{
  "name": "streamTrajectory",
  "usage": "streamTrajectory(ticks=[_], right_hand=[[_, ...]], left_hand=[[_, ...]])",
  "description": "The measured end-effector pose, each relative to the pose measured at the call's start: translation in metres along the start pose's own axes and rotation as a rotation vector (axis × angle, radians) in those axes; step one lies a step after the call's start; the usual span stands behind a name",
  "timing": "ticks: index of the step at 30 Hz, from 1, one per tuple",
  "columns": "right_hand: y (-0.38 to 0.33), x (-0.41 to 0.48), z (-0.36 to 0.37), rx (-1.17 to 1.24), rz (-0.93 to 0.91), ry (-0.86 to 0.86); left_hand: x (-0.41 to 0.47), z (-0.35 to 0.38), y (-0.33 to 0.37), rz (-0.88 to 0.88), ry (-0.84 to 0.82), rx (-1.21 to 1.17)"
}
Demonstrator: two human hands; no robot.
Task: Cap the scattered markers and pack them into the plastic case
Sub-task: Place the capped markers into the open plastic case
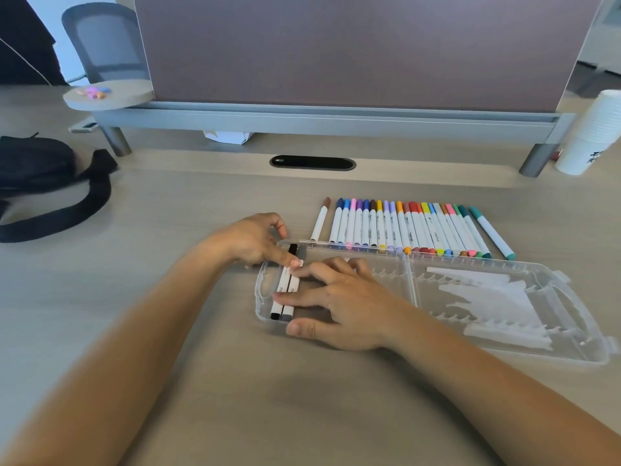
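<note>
A clear plastic case (504,317) lies open on the desk. At its left end two white markers, one black-capped (281,290) and one grey-capped (291,292), lie side by side in the slots. My left hand (248,240) reaches in from the left, and its index finger presses on the markers' upper part. My right hand (339,301) lies flat over the case's left half with straight fingers touching the two markers. Behind the case, a row of several capped coloured markers (403,230) lies on the desk, with a brown one (320,219) set slightly apart at the left.
A black bag with a strap (43,183) lies at the far left. A stack of white paper cups (591,132) stands at the right edge. A partition on a grey rail (322,121) closes off the back of the desk, with a cable slot (312,163) before it.
</note>
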State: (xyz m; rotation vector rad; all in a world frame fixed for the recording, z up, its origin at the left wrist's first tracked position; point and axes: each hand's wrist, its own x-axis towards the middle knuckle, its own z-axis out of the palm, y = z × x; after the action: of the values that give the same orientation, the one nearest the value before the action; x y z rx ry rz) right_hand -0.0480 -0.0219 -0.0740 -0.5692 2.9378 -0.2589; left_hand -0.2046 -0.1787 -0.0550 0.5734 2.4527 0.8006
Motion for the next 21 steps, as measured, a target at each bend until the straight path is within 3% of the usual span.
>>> streamTrajectory(ticks=[3,7,12,17,21], right_hand=[[-0.001,-0.002,-0.001,-0.023,-0.017,0.006],[0.007,-0.011,-0.007,0.036,-0.007,0.062],[0.043,-0.044,-0.015,0.053,0.144,0.146],[0.071,-0.073,-0.004,0.156,0.210,0.258],[0.075,-0.076,0.005,0.220,0.212,0.323]], left_hand=[[-0.002,-0.007,0.005,0.012,-0.028,0.130],[0.008,-0.007,0.014,0.060,0.130,0.187],[0.031,0.010,0.047,0.141,0.255,0.215],[0.057,0.026,0.092,0.228,0.140,0.292],[0.084,0.033,0.117,0.300,0.157,0.312]])
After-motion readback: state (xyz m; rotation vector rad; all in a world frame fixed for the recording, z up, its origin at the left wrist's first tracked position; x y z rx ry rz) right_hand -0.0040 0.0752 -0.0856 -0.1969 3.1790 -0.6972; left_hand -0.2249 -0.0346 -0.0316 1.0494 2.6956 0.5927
